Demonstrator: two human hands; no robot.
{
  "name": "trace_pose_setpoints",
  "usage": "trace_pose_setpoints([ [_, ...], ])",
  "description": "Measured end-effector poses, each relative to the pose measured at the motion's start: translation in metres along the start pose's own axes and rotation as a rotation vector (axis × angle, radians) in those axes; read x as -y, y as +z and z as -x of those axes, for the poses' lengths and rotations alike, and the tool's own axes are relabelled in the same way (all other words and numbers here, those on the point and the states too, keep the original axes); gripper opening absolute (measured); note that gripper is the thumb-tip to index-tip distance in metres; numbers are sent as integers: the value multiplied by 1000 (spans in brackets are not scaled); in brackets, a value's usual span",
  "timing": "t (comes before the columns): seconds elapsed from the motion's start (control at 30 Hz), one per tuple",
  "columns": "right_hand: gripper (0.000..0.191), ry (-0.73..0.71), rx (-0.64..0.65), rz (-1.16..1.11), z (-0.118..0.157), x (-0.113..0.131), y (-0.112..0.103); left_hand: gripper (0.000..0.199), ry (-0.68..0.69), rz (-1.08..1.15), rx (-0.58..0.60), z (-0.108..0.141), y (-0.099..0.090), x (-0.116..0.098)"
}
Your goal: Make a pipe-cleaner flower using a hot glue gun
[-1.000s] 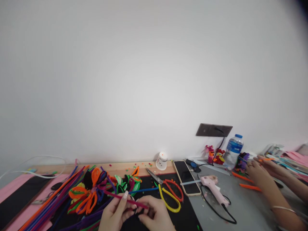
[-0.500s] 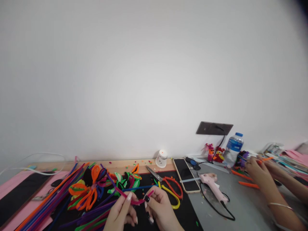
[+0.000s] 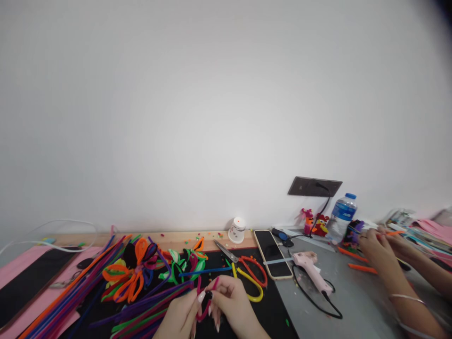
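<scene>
Left hand (image 3: 181,316) and right hand (image 3: 231,306) pinch a bent magenta fuzzy pipe cleaner (image 3: 206,301), fingers closed, above the black-matted desk (image 3: 268,310).

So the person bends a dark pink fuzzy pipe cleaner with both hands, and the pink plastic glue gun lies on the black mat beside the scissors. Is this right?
Not quite. The head view shows the pink plastic glue gun lying on the grey table surface, right of the phone, not on the black mat. The rest holds: the left hand and right hand bend the dark pink fuzzy pipe cleaner.
</scene>
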State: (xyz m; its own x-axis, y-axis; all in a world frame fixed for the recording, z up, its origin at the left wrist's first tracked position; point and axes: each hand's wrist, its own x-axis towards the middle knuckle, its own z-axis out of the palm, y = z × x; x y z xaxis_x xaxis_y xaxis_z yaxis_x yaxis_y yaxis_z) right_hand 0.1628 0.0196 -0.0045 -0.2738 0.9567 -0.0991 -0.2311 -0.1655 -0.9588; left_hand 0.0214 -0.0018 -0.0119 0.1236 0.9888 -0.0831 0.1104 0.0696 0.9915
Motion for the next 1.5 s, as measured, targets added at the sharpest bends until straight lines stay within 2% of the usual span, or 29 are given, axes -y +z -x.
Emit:
trace_pose_setpoints([
  [0.1, 39, 12, 32, -3, 0, -1, 1, 37, 15, -57, 8, -2, 2, 1],
  [0.23, 39, 14, 52, -3, 1, -2, 2, 25, 2, -126, 124, -3, 1, 3],
  [0.37, 36, 51, -2, -38, 2, -1, 4, 27, 0, -140, 166, 0, -2, 1],
  [0.6, 34, 101, 4, -78, 1, -3, 5, 23, 32, -167, 238, 6, -4, -14],
  [0.7, 34, 112, -3, -82, 1, -4, 4, 34, 64, -173, 247, 8, -5, -22],
  [0.87, 34, 114, -2, -69, 2, -5, 4, 37, 93, -186, 260, 9, -4, -25],
  [1.0, 36, 143, 3, -66, 2, -6, 4, 24, 93, -206, 297, 8, -5, -20],
  [1.2, 37, 159, 73, -81, 2, -5, 2, 21, 110, -232, 252, 10, -9, -21],
  [1.3, 38, 81, 17, -130, 3, -1, 2, 19, 119, -253, 215, 11, -9, -22],
  [1.5, 36, -4, -86, -249, 4, 6, 2, 18, 183, -409, 33, 8, -8, -16],
])
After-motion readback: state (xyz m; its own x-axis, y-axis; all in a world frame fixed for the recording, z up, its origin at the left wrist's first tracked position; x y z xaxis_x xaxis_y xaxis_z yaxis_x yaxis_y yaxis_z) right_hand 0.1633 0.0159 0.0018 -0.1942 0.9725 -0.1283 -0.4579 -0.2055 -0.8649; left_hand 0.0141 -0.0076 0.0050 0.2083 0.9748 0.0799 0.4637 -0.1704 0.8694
